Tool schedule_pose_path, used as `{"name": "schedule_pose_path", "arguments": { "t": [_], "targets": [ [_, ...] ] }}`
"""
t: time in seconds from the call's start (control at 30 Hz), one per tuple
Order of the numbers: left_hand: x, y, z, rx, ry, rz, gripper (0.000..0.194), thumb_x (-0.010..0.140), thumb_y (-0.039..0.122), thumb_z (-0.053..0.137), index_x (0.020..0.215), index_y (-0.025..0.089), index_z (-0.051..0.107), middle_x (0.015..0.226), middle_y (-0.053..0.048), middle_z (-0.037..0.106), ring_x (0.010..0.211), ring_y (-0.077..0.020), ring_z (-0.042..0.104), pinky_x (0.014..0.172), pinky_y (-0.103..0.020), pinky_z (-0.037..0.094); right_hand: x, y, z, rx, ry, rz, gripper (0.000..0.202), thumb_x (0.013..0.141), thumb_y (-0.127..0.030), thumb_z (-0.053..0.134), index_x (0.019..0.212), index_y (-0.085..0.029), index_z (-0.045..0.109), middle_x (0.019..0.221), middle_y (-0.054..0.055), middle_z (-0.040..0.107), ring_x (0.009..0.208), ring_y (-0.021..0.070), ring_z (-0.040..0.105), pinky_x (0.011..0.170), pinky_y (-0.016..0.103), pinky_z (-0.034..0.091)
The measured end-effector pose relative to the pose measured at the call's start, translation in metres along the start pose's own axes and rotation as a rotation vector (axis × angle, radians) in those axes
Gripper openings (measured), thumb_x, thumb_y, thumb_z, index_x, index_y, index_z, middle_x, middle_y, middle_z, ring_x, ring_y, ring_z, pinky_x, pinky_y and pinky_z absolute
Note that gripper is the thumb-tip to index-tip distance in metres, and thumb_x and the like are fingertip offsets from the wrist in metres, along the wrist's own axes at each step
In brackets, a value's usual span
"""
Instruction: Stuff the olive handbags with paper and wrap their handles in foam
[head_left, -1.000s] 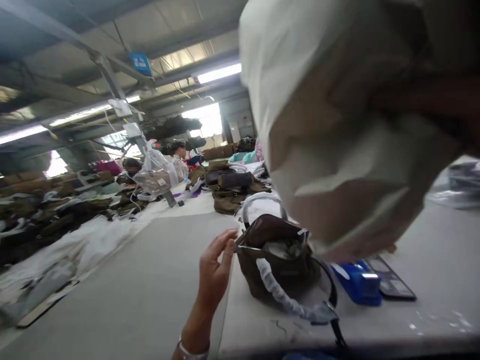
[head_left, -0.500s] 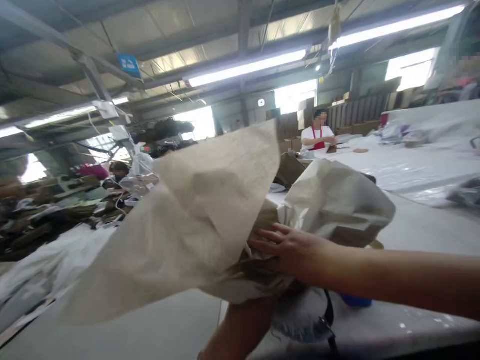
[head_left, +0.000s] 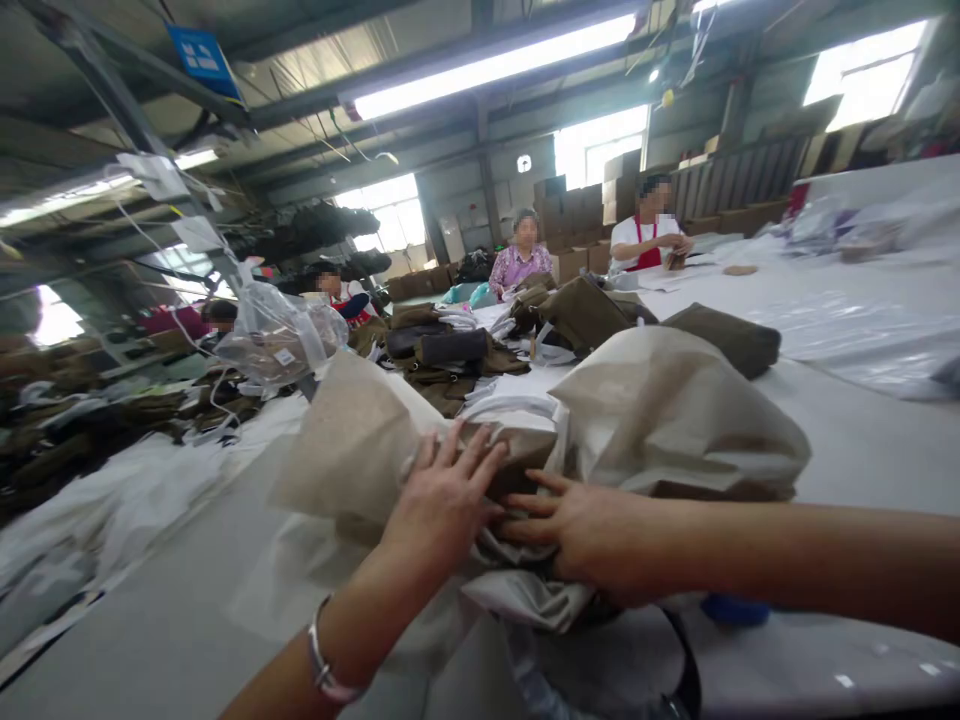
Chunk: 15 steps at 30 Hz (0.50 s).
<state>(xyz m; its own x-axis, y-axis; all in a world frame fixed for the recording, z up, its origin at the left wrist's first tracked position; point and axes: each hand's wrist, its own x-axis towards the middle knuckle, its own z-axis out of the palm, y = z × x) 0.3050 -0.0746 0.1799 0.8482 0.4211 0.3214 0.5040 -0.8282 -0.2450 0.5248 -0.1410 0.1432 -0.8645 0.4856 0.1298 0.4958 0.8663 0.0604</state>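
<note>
- The dark brown bag (head_left: 525, 452) sits toward the near edge of the counter (head_left: 862, 430), mostly hidden by a large beige sheet (head_left: 682, 410); its pale wrapped handle (head_left: 517, 404) arches behind the hands.
- The left hand (head_left: 436, 510) lies over the sheet at the bag's mouth, fingers spread.
- The right hand (head_left: 594, 526) presses in from the other side, fingers also spread; whether either pinches the sheet I cannot tell, as folds hide the undersides.
- Uneven pushing could crease or tear the sheet, since it bulges widely on both sides.
- The bag might tip, as neither hand visibly steadies its body.
- The sheet's loose right side could nudge the blue object (head_left: 735, 610) beside the dark strap (head_left: 684, 660).
</note>
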Motion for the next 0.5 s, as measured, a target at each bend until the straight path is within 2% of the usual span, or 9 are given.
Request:
{"name": "schedule_pose_path", "arguments": {
  "t": [0.07, 0.13, 0.23, 0.3, 0.4, 0.47, 0.5],
  "targets": [
    [-0.013, -0.001, 0.022, 0.036, -0.094, -0.062, 0.051, 0.088, 0.027, 0.072, 0.137, 0.017, 0.062, 0.15, -0.018, 0.054, 0.128, -0.0451, 0.058, 0.096, -0.059, 0.055, -0.013, 0.006, -0.01, 0.087, 0.003, 0.034, 0.022, 0.07, -0.029, 0.078, 0.091, -0.023, 0.079, 0.159, 0.007, 0.044, 0.15, 0.0376, 0.03, 0.123, 0.06, 0.017],
    [-0.031, 0.008, 0.032, -0.008, -0.16, -0.052, 0.041, 0.093, 0.022, 0.063, 0.133, 0.015, 0.065, 0.139, -0.019, 0.064, 0.11, -0.0373, 0.069, 0.084, -0.046, 0.06, -0.024, 0.012, -0.013, 0.139, 0.041, 0.075, 0.021, 0.073, -0.026, 0.077, 0.093, -0.023, 0.078, 0.165, 0.007, 0.034, 0.154, 0.0375, 0.023, 0.124, 0.06, 0.018],
    [-0.044, 0.024, 0.022, -0.234, -0.265, -0.032, 0.029, 0.093, 0.014, 0.053, 0.114, 0.018, 0.072, 0.108, -0.014, 0.077, 0.09, -0.0278, 0.072, 0.075, -0.034, 0.058, -0.033, 0.016, -0.005, 0.128, 0.088, 0.056, 0.011, 0.085, -0.019, 0.068, 0.093, -0.02, 0.075, 0.168, 0.005, 0.028, 0.155, 0.0356, 0.021, 0.124, 0.057, 0.022],
    [-0.041, 0.024, 0.009, -0.477, -0.364, -0.098, 0.022, 0.094, 0.018, 0.051, 0.1, 0.023, 0.072, 0.09, -0.008, 0.077, 0.08, -0.0234, 0.071, 0.071, -0.03, 0.054, -0.034, 0.014, 0.005, 0.137, 0.084, 0.046, 0.014, 0.091, -0.019, 0.062, 0.1, -0.02, 0.073, 0.165, 0.005, 0.036, 0.152, 0.0346, 0.03, 0.122, 0.056, 0.027],
    [-0.027, -0.001, 0.004, -0.932, -0.578, -0.281, 0.022, 0.097, 0.034, 0.05, 0.093, 0.023, 0.069, 0.087, -0.004, 0.076, 0.077, -0.0184, 0.07, 0.067, -0.025, 0.051, -0.03, 0.008, 0.017, 0.209, 0.022, 0.077, 0.024, 0.087, -0.021, 0.067, 0.111, -0.02, 0.069, 0.149, 0.008, 0.056, 0.14, 0.032, 0.048, 0.118, 0.052, 0.034],
    [-0.019, -0.028, 0.016, -1.126, -0.682, -0.497, 0.027, 0.097, 0.042, 0.048, 0.098, 0.021, 0.065, 0.089, -0.004, 0.077, 0.071, -0.0164, 0.07, 0.06, -0.023, 0.05, -0.026, 0.005, 0.021, 0.235, -0.003, 0.091, 0.028, 0.08, -0.021, 0.072, 0.107, -0.02, 0.069, 0.138, 0.01, 0.065, 0.131, 0.0316, 0.056, 0.115, 0.052, 0.037],
    [-0.015, -0.043, 0.027, -1.133, -0.694, -0.627, 0.03, 0.096, 0.045, 0.048, 0.1, 0.019, 0.063, 0.088, -0.005, 0.077, 0.065, -0.0157, 0.069, 0.055, -0.022, 0.049, -0.024, 0.004, 0.022, 0.23, -0.007, 0.09, 0.027, 0.078, -0.02, 0.074, 0.104, -0.02, 0.07, 0.133, 0.01, 0.068, 0.127, 0.0316, 0.058, 0.113, 0.052, 0.037]
  ]
}}
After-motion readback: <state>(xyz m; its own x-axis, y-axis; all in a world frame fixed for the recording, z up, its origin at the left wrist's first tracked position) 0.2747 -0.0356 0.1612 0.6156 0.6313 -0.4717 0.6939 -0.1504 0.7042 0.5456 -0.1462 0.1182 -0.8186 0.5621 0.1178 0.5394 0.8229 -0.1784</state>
